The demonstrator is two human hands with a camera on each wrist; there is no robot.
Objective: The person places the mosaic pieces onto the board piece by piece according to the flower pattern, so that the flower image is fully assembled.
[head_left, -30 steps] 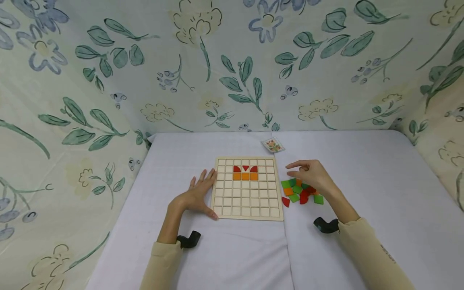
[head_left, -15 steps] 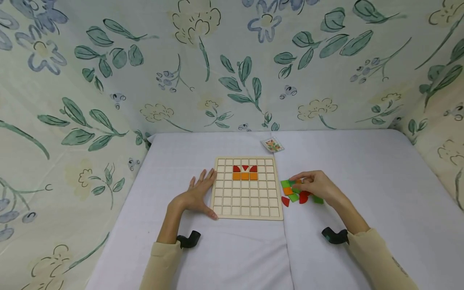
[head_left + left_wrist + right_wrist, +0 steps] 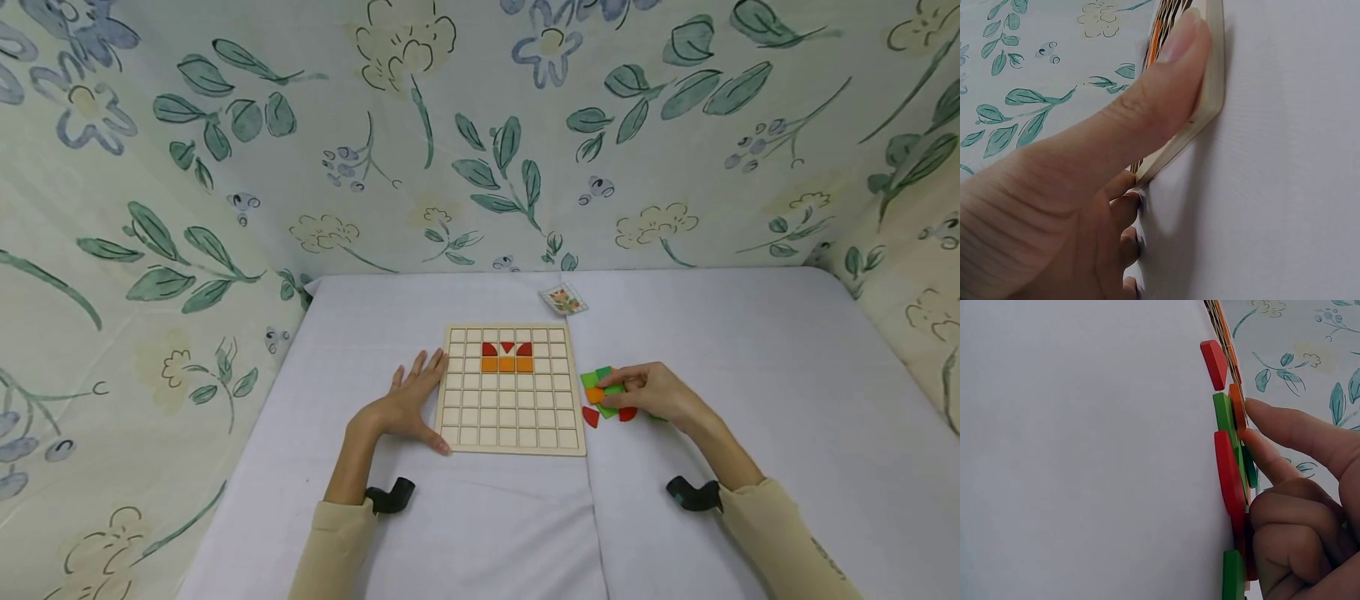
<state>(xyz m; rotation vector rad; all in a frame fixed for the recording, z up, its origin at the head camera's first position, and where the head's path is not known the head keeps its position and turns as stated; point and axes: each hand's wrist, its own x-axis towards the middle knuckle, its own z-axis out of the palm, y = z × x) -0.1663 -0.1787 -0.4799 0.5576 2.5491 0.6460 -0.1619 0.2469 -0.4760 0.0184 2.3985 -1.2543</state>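
Note:
My left hand (image 3: 405, 408) lies with its fingers spread along the left side of a square wooden grid board (image 3: 510, 417). Its thumb (image 3: 1169, 81) rests on the board's near left corner in the left wrist view. Within the grid's upper rows sit red pieces and a row of orange square tiles (image 3: 507, 364). Right of the board, my right hand (image 3: 656, 392) reaches over a loose pile of coloured tiles. Thumb and index finger pinch an orange tile (image 3: 1237, 407) at the pile's left side, while the other fingers are curled. Part of the pile is hidden beneath that hand.
Near the pile's front lie a red quarter-round piece (image 3: 591, 417) and a red piece (image 3: 1227, 472); a green tile (image 3: 1233, 575) is close by. A small patterned card (image 3: 564, 300) lies beyond the board. White cloth (image 3: 510, 533) covers the table; a floral curtain hangs behind.
My right hand came down from above the pile onto its tiles, then shifted slightly nearer me to the orange tile. The left hand and the board have stayed put.

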